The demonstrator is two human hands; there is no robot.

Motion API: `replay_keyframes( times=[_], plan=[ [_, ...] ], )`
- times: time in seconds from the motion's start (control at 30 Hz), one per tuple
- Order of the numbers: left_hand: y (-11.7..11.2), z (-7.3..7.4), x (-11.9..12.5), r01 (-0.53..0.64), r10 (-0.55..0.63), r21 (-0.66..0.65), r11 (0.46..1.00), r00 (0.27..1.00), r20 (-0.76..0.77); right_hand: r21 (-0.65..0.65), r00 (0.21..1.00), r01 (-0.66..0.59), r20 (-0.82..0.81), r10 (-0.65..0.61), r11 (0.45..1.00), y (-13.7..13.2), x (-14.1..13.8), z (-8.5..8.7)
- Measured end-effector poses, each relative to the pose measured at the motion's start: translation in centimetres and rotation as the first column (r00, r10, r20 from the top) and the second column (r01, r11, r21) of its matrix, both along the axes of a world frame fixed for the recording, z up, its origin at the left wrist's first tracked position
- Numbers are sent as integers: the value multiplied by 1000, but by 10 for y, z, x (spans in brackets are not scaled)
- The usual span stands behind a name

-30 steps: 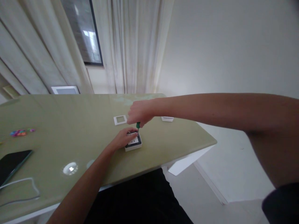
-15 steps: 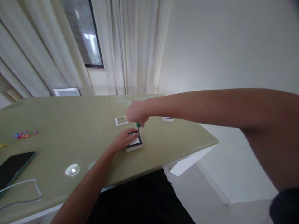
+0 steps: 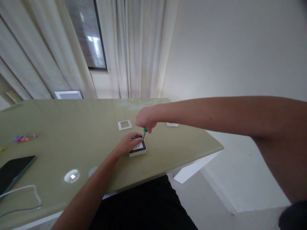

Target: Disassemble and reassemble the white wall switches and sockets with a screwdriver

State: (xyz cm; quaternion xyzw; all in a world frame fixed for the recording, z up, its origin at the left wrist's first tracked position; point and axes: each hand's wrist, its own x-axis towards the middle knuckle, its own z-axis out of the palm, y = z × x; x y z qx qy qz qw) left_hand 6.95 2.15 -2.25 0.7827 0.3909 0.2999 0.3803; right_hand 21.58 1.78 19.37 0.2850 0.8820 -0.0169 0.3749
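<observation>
A small white wall socket [image 3: 138, 149] with a dark inner frame lies on the olive table [image 3: 72, 127] near its front right edge. My left hand [image 3: 126, 142] rests on the socket's left side, fingers curled over its far edge and holding it down. My right hand [image 3: 145, 118] is closed round a green-handled screwdriver [image 3: 144, 132], whose tip points down and meets the socket's far right corner. A white square cover frame [image 3: 124, 125] lies flat just behind the hands.
Another white part [image 3: 172, 124] lies behind my right forearm near the table's right edge. A dark phone [image 3: 13, 168] and a white cable [image 3: 21, 198] are at the front left, small coloured pieces [image 3: 22, 138] further back. Curtains and a window stand behind.
My right hand with the screwdriver has shifted slightly to the right and tilted the shaft. My left hand stays on the socket.
</observation>
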Motion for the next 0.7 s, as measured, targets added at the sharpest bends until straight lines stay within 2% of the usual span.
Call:
replay_keyframes(
  times=[0.1,0.2,0.3,0.4,0.47,0.53,0.6,0.7],
  plan=[
    [0,2,-1,1,-1,11,1000,1000,-11,10,976,192,107,-192,981,10,5,-2],
    [-2,3,-2,-4,4,28,1000,1000,-22,-19,950,303,87,-301,953,19,19,-4],
    [-6,2,-4,-15,16,44,999,999,-36,-10,930,363,-62,-363,932,24,43,-6],
    [-6,0,-6,-13,16,48,999,998,-68,50,862,426,-327,-388,903,26,77,-9],
    [1,-1,-10,-27,33,51,998,994,-109,53,759,480,-526,-384,876,25,99,-19],
    [15,-1,-16,-91,103,80,993,982,-157,-1,611,535,-689,-389,845,22,116,-42],
    [31,0,-23,-196,222,141,970,954,-200,-99,428,588,-804,-413,803,17,122,-76],
    [52,-2,-34,-330,382,227,917,890,-250,-289,107,643,-883,-457,709,11,114,-139]
  ],
)
